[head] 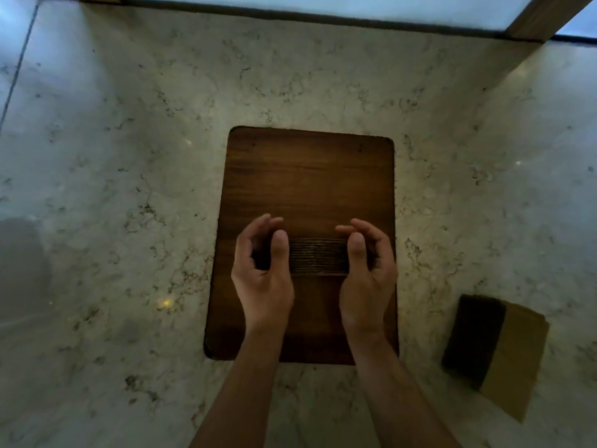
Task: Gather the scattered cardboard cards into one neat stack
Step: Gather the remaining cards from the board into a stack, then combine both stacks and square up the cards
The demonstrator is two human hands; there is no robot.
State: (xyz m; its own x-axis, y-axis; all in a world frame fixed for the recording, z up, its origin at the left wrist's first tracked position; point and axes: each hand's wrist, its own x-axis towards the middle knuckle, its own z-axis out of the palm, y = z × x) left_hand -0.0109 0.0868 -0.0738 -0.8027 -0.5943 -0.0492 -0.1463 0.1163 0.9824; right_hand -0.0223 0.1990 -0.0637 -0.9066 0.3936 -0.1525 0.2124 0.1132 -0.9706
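Head view shows me both hands curled round one stack of cards [318, 256] standing on edge on the wooden board [307, 176]: left hand [263, 270] grips its left end, right hand [366, 270] its right (thumbs in front).

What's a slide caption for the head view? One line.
Both hands, left and right, square a cardboard card stack on a wooden board.

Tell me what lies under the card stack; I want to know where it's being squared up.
The stack of cardboard cards stands on edge on a wooden board, held between the left hand and right hand. The board beneath it is covered.
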